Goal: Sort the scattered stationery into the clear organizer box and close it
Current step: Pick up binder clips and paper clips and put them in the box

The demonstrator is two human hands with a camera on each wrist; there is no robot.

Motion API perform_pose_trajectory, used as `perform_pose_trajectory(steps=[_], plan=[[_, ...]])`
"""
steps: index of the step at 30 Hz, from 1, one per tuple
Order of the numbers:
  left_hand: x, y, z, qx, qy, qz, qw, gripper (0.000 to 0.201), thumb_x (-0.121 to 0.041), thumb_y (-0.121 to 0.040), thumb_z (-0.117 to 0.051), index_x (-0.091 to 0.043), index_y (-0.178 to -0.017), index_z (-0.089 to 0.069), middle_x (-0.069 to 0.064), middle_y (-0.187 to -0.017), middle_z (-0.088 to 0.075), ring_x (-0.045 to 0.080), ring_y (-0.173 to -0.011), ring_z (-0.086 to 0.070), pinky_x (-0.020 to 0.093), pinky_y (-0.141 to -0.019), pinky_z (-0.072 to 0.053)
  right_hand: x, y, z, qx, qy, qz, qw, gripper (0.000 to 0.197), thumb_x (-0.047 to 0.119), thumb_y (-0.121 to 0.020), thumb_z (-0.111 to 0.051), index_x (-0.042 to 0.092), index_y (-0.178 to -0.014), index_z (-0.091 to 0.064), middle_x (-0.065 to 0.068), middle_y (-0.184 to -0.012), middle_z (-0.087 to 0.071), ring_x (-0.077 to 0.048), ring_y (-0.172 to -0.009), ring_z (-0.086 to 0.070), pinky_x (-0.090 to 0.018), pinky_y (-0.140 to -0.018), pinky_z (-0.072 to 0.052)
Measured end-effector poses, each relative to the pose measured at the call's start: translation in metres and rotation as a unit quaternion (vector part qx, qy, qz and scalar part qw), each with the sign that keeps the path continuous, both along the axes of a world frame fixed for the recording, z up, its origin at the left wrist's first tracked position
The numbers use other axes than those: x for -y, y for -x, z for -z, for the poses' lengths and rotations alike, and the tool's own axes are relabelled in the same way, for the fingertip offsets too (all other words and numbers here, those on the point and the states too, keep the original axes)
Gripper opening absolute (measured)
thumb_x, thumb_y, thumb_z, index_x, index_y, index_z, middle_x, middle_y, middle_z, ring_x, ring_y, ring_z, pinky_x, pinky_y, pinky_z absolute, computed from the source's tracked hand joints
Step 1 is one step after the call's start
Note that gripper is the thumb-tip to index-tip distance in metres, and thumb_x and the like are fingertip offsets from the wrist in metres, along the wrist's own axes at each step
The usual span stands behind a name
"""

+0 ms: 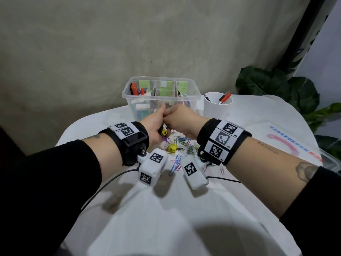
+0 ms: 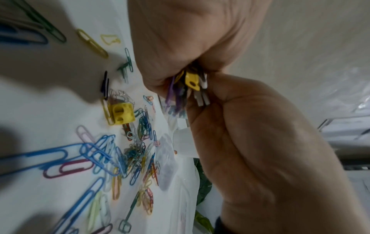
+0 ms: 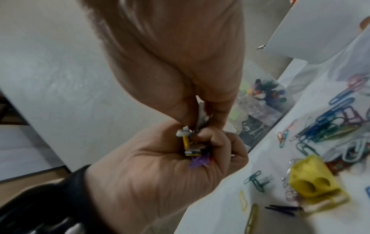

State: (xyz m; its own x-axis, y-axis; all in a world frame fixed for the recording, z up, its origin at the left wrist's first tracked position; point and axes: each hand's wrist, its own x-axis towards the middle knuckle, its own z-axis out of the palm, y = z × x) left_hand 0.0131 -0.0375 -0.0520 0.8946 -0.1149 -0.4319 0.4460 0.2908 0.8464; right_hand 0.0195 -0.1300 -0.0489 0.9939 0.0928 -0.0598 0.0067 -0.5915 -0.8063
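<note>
Both hands meet above the white table, just in front of the clear organizer box. My left hand grips a small bunch of clips in its fist: yellow, purple and white pieces stick out. My right hand pinches a white-silver clip at the top of that bunch. Below the hands lies a heap of coloured paper clips with a yellow sharpener beside it. The box is open and holds notes, a glue bottle and other stationery.
A white cup with pens stands right of the box. A clear lid with printed lettering lies at the table's right edge. Green plant leaves rise behind it. Black cables trail from the wrist cameras across the cloth.
</note>
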Motion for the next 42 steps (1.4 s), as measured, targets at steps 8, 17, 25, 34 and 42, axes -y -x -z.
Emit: perform_pose_trajectory(steps=[8, 17, 25, 34, 42], plan=[[-0.023, -0.015, -0.005, -0.049, 0.013, 0.029, 0.998, 0.022, -0.016, -0.095, -0.048, -0.009, -0.075, -0.053, 0.005, -0.046, -0.053, 0.015, -0.042, -0.050, 0.020, -0.048, -0.048, 0.008, 0.018, -0.008, 0.087, -0.009, -0.098, 0.991, 0.019, 0.023, -0.093, -0.067, 0.010, -0.105, -0.074, -0.005, -0.085, -0.074, -0.006, -0.064, -0.062, -0.018, -0.064, -0.050], [-0.018, -0.014, -0.004, -0.047, 0.043, 0.114, 0.991, 0.034, -0.027, -0.101, -0.045, -0.011, -0.073, -0.055, 0.005, -0.047, -0.055, 0.017, -0.038, -0.058, 0.026, -0.041, -0.051, 0.016, 0.012, -0.003, 0.143, 0.038, -0.157, 0.976, 0.132, 0.044, -0.038, -0.098, 0.024, -0.147, -0.026, -0.003, -0.152, -0.029, -0.019, -0.140, -0.030, -0.032, -0.113, -0.032], [-0.017, -0.015, -0.009, -0.018, 0.063, 0.149, 0.987, 0.028, -0.025, -0.102, -0.046, -0.007, -0.091, -0.063, 0.006, -0.080, -0.065, 0.020, -0.065, -0.068, 0.031, -0.055, -0.058, 0.025, -0.009, 0.004, 0.131, 0.026, -0.162, 0.978, 0.112, 0.027, -0.047, -0.098, 0.015, -0.143, -0.042, 0.001, -0.133, -0.054, -0.011, -0.124, -0.050, -0.022, -0.106, -0.040], [-0.015, -0.037, -0.039, -0.013, 0.084, 0.130, 0.988, 0.023, -0.013, -0.101, -0.046, -0.007, -0.081, -0.057, 0.000, -0.048, -0.054, 0.005, -0.047, -0.050, 0.019, -0.047, -0.050, 0.031, -0.030, -0.006, 0.128, -0.039, -0.176, 0.975, 0.129, 0.029, -0.039, -0.100, 0.016, -0.149, -0.033, 0.002, -0.140, -0.051, -0.008, -0.128, -0.050, -0.022, -0.109, -0.039], [-0.006, -0.080, -0.065, 0.008, 0.066, 0.155, 0.986, 0.026, -0.016, -0.100, -0.049, -0.006, -0.077, -0.054, -0.001, -0.049, -0.052, 0.005, -0.037, -0.051, 0.014, -0.038, -0.044, 0.042, -0.060, -0.025, 0.210, -0.022, -0.100, 0.972, 0.097, 0.037, -0.063, -0.090, 0.014, -0.143, -0.041, 0.001, -0.129, -0.056, -0.003, -0.113, -0.053, -0.019, -0.095, -0.041]])
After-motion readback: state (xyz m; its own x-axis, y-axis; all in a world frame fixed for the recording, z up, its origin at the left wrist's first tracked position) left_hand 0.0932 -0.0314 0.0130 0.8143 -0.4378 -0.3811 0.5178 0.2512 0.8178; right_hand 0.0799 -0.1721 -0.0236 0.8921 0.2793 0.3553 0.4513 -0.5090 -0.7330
